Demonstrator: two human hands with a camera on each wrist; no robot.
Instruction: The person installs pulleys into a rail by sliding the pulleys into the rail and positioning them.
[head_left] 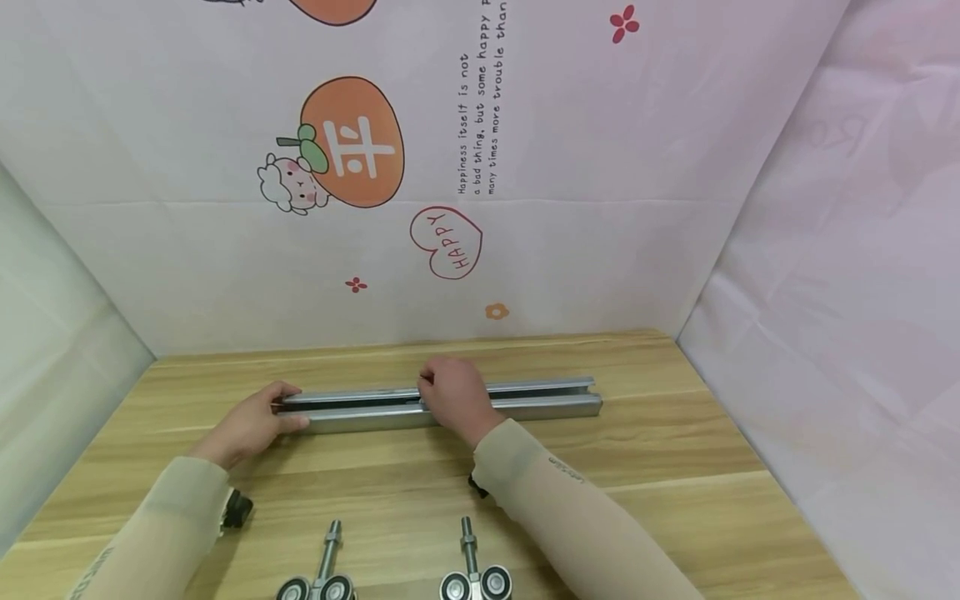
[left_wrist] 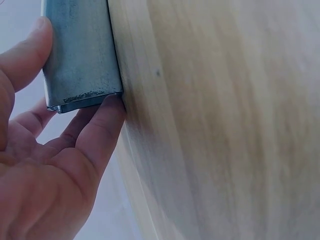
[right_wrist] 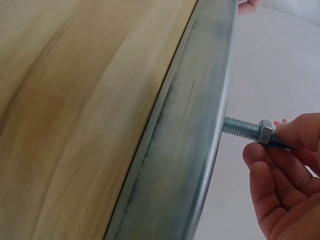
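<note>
A straight metal channel rail (head_left: 360, 419) lies on the wooden table with its slot facing up. My left hand (head_left: 251, 423) grips the rail's left end; in the left wrist view the thumb rests on one side and fingertips touch the end edge of the rail (left_wrist: 82, 55). Around the middle of the rail, my right hand (head_left: 459, 398) pinches a threaded bolt (right_wrist: 242, 128) between thumb and fingers. The bolt carries a hex nut (right_wrist: 265, 131) and sticks up out of the slot; its lower end is hidden inside the rail.
Two roller trolleys with upright bolts, a left one (head_left: 330, 550) and a right one (head_left: 471, 554), are at the near side of the wooden table (head_left: 390, 483). A printed white cloth (head_left: 562, 208) stands behind, with white cloth walls on both sides.
</note>
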